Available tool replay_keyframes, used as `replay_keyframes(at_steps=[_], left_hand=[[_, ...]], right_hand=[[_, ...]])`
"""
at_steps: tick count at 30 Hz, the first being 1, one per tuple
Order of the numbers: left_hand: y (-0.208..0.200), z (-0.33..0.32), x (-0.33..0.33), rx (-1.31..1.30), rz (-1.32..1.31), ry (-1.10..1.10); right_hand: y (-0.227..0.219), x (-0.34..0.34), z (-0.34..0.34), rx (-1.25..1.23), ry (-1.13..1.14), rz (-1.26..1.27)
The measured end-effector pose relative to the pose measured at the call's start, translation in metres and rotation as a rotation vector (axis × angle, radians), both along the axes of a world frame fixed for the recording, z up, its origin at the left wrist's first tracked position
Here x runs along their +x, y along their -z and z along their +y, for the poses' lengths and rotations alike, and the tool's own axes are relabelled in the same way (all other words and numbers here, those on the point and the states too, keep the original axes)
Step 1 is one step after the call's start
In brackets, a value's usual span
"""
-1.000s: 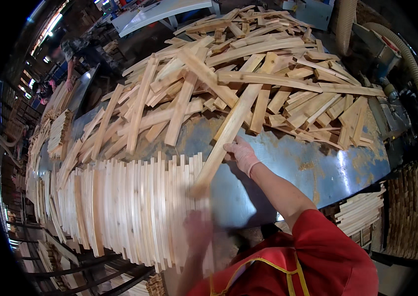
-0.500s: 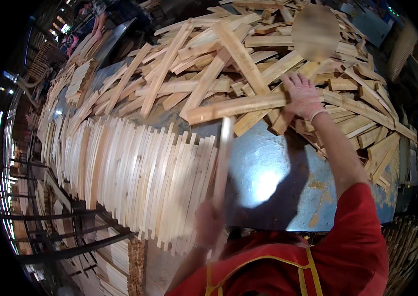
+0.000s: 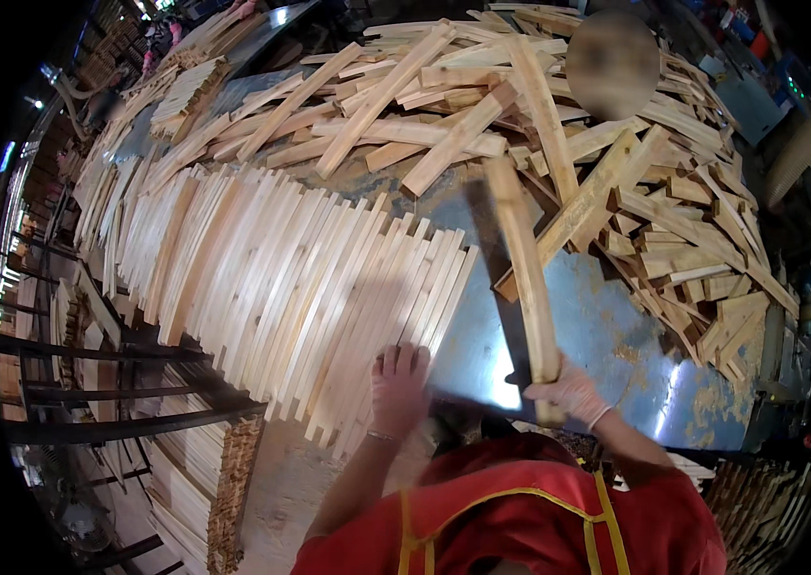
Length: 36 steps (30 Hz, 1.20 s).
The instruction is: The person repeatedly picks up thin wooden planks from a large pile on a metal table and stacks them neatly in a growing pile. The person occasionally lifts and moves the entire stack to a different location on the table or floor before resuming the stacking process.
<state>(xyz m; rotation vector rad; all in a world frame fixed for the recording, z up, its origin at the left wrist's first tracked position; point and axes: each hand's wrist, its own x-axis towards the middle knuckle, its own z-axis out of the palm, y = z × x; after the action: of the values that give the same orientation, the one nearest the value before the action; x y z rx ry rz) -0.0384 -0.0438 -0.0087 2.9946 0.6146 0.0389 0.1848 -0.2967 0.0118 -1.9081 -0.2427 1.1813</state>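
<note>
My right hand [image 3: 570, 391], in a pale glove, is closed round the near end of a wooden plank [image 3: 523, 264]. The plank slants away from me, over the bare metal tabletop, toward the pile. My left hand [image 3: 399, 391], also gloved, lies with its fingers stretched out at the near ends of a row of wooden strips [image 3: 300, 278]. Those pale strips stand close side by side, their ends uneven, and the row's right end is beside my left hand.
A heap of loose planks [image 3: 482, 125] covers the far and right parts of the metal table [image 3: 597, 316]. Sawdust lies in patches there. A stack of strips [image 3: 233, 489] and dark metal bars [image 3: 108, 426] are at the lower left. A blurred round patch hides part of the heap.
My right hand has drawn the plank from the heap toward me. My left hand has let go of the strip it held, and the row's right edge now reaches farther right in view.
</note>
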Motion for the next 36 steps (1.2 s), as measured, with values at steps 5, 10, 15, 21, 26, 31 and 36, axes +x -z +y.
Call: replay_keyframes(at_steps=[5,10,15,21,26,31,36], left_hand=[[-0.004,0.009,-0.002,-0.324,0.090,-0.048],[0.037,-0.012,0.008,-0.099,-0.120,0.020],[0.018,-0.008,0.007,0.030,0.067,0.104],[0.008,-0.004,0.001,-0.148,0.177,0.072],[-0.041,0.022,0.025,-0.781,-0.263,-0.160],[-0.061,0.071,0.037,-1.280,-0.750,-0.639],[-0.046,0.216,-0.065,-0.469,-0.521,-0.710]], right_hand=[[0.009,-0.107,0.040,-0.360,-0.346,-0.093],[0.073,-0.101,0.091,0.131,-0.998,-0.570],[0.053,0.062,0.102,0.131,0.449,-0.596],[0.052,0.132,0.127,0.779,0.475,0.142],[-0.011,0.017,0.136,0.779,0.234,0.209],[-0.042,-0.045,0.191,0.443,-0.398,0.007],[0.040,0.033,0.135,0.438,0.078,-0.273]])
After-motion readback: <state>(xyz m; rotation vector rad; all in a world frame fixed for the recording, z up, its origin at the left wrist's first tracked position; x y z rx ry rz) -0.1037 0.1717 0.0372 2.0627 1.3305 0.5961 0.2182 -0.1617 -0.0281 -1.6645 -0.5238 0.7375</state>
